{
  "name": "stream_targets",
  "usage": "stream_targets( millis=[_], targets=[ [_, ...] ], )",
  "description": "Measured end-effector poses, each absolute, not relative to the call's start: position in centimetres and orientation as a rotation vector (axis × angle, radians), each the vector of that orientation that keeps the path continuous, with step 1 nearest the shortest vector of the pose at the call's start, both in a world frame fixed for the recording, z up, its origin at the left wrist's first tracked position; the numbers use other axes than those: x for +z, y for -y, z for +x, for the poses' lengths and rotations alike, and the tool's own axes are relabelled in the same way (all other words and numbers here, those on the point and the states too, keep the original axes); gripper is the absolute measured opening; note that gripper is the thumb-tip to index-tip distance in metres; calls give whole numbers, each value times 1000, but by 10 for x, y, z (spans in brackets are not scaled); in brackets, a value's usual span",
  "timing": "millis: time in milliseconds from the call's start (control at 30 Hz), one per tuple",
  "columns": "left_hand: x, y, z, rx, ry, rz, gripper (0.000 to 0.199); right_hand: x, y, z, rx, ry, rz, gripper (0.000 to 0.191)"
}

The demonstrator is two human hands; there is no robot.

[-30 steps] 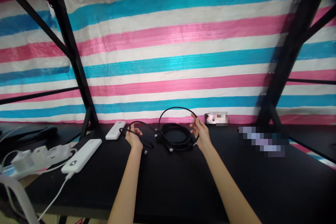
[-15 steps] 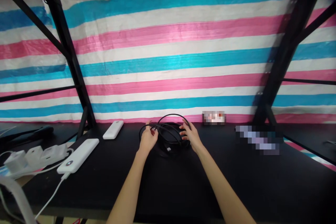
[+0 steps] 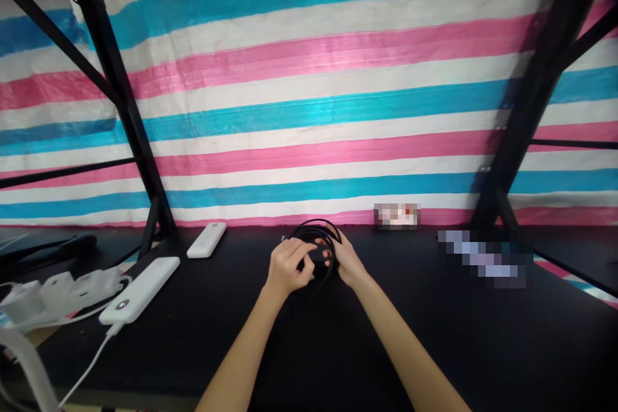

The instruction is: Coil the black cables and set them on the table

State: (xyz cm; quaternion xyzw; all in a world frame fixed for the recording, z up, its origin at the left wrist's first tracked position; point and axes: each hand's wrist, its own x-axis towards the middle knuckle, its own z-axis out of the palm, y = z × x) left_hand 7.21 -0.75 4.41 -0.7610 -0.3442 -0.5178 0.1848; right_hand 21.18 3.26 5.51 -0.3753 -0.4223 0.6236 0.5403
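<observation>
While the right hand (image 3: 346,260) grips the right side of the coiled black cable (image 3: 316,230), fingers curled through the loop, the left hand (image 3: 290,264) sits at its left side, fingers bent and thumb near the fingertips; can't tell if it's pinching cable. Head view: coil is mid-table near the back edge of the black table (image 3: 309,347), between the hands. Smaller white power bank (image 3: 206,240) well left of coil, larger white power bank (image 3: 140,290) nearer the camera with white cord (image 3: 87,368) plugged in, pixelated item (image 3: 397,216) right of coil at the striped sheet (image 3: 309,116)
</observation>
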Motion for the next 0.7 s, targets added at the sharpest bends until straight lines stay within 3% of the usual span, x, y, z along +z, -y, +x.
stream_targets(
  millis=[67, 233, 367, 467, 700],
  targets=[
    [48, 8, 70, -1543, 1037, -1934, 22, 56, -32, 213, 1475, 1120, -871, 50],
    [49, -3, 58, -1498, 1506, -1843, 46, 57, -26, 217, 1596, 1411, -690, 54],
    [40, -9, 51, -1245, 1688, -2291, 23, 53, -24, 215, 1730, 1499, -687, 52],
    [33, -10, 49, -1126, 1819, -2370, 23, 51, -25, 214, 1745, 1542, -687, 49],
    [34, -14, 47, -1707, 1743, -2273, 27, 57, -25, 217, 1573, 1567, -681, 44]
  ],
)
